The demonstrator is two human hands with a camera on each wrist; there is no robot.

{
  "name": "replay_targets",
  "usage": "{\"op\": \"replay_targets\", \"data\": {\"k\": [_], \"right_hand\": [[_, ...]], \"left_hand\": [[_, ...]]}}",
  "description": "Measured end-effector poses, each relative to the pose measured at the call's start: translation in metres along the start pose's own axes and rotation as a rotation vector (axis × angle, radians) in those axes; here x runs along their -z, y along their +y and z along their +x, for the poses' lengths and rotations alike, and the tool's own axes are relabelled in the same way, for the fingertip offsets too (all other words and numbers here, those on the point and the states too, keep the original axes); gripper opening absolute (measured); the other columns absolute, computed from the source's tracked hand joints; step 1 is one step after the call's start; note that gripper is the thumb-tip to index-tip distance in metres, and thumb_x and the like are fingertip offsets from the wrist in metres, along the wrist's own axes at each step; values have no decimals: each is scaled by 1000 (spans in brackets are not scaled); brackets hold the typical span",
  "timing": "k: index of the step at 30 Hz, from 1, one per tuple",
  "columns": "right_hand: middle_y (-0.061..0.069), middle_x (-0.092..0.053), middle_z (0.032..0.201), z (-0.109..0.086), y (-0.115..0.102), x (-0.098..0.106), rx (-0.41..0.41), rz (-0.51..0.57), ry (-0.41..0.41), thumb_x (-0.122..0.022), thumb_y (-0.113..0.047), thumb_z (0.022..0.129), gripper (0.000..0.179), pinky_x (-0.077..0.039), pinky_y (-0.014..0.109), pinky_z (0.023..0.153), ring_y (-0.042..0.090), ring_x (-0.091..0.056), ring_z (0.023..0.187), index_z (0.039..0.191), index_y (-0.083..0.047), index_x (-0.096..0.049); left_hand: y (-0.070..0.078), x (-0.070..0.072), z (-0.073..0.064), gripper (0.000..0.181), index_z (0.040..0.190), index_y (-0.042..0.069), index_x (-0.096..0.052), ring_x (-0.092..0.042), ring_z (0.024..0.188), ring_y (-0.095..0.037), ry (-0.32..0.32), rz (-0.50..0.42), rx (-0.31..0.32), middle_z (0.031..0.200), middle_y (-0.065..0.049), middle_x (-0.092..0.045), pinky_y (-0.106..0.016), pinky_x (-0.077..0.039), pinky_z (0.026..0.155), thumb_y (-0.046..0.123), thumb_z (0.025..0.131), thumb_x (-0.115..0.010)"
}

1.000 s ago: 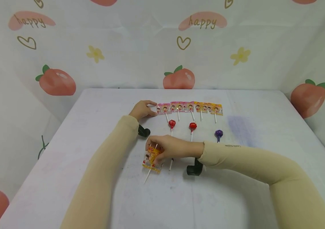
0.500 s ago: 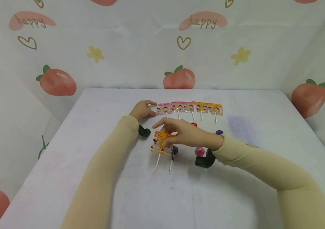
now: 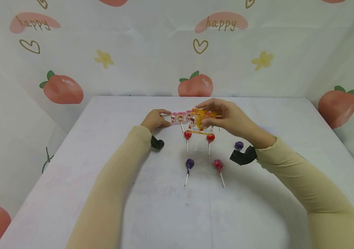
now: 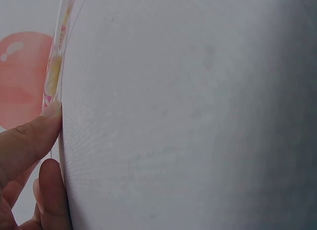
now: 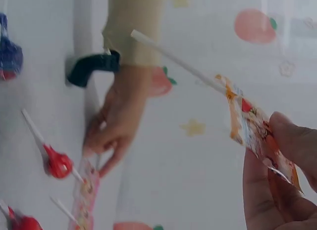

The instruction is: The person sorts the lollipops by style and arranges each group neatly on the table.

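Note:
My right hand [image 3: 231, 117] pinches a lollipop in a yellow-orange wrapper [image 3: 200, 121] between thumb and fingers, held above the far row. In the right wrist view its white stick [image 5: 173, 59] points up and left. My left hand [image 3: 155, 118] rests on the table, thumb and finger spread at the left end of a pink-wrapped lollipop [image 3: 179, 118]. The left wrist view shows the thumb [image 4: 34, 138] touching that wrapper's edge. Most of the row to the right of it is hidden behind my right hand and the yellow wrapper.
Two red lollipops [image 3: 187, 135] lie just in front of the row. Nearer lie a purple lollipop [image 3: 190, 163] and a pink-red one [image 3: 218, 164]. Another purple lollipop [image 3: 239, 145] is partly covered by the black wrist mount [image 3: 243, 155]. A printed cloth [image 3: 152, 72] hangs behind the white table.
My right hand has lifted the yellow-wrapped lollipop from the near left and carried it away from me and right, over the row. The left hand has stayed in place.

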State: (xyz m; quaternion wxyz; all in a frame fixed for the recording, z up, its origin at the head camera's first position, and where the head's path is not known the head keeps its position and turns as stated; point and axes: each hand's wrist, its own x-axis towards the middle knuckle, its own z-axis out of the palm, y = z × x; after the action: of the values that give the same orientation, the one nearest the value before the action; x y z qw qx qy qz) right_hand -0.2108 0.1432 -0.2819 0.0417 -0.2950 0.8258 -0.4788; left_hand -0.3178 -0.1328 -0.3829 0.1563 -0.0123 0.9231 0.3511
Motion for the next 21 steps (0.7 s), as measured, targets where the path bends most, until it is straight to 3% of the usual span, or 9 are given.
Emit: {"op": "replay_targets", "data": {"k": [7, 12, 21], "right_hand": [[-3, -67, 105, -5, 14, 36, -68, 47, 187, -70, -13, 87, 37, -52, 19, 71, 10, -63, 80, 123, -6, -63], [-13, -67, 100, -8, 30, 58, -104, 72, 331, -72, -10, 86, 32, -50, 14, 74, 5, -64, 82, 117, -8, -65], [-17, -65, 94, -13, 79, 85, -135, 38, 492, -69, -8, 88, 33, -48, 10, 74, 0, -62, 80, 121, -3, -64]], "left_hand": [[-1, 0, 0, 55, 133, 23, -60, -48, 84, -17, 4, -7, -8, 112, -11, -57, -31, -37, 84, 21, 81, -79], [-1, 1, -1, 56, 133, 23, -60, -48, 77, -15, 4, -6, -10, 101, -8, -56, -30, -37, 81, 20, 81, -80], [-2, 0, 2, 56, 133, 25, -60, -49, 81, -16, 4, -4, 4, 108, -9, -58, -31, -38, 85, 22, 81, -80]]}}
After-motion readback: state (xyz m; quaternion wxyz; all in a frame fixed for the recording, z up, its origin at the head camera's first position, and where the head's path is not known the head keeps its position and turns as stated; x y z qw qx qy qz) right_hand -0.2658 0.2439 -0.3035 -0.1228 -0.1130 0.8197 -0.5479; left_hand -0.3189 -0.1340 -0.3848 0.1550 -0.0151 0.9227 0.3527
